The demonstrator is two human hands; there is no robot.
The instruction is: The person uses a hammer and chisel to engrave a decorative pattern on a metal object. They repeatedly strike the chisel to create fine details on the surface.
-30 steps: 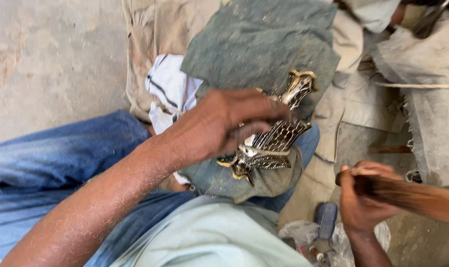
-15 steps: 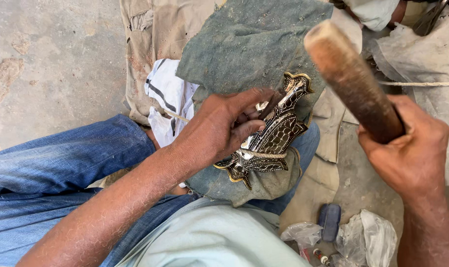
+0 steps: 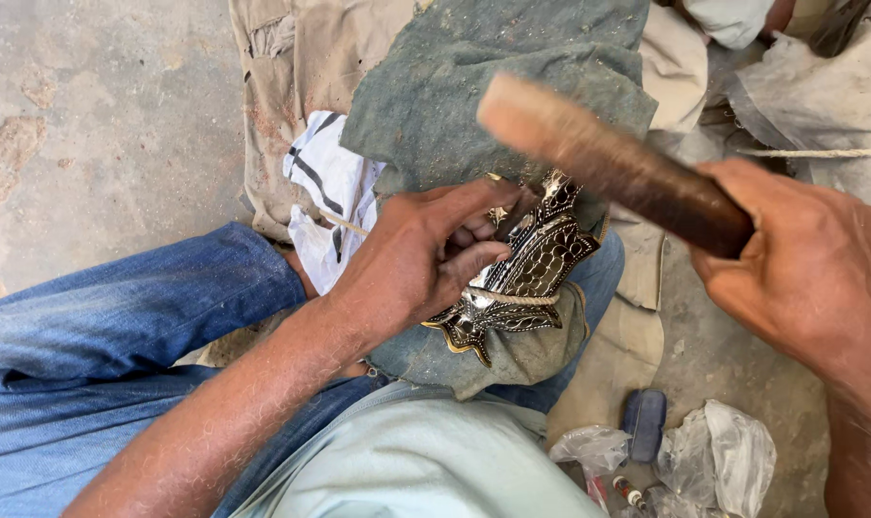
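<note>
The left hand (image 3: 411, 264) presses its fingers (image 3: 474, 206) together on a dark, gold-edged embossed metal ornament (image 3: 526, 273), which lies on a grey-green cloth (image 3: 454, 96) over the person's lap. The right hand (image 3: 800, 259), fingers wrapped tight, grips a wooden mallet handle (image 3: 613, 163) above the ornament.

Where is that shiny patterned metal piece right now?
In the head view the patterned metal piece lies near the middle, on a grey-green cloth over the person's lap, pinned under the left hand, with the right hand's wooden handle raised above it.
</note>
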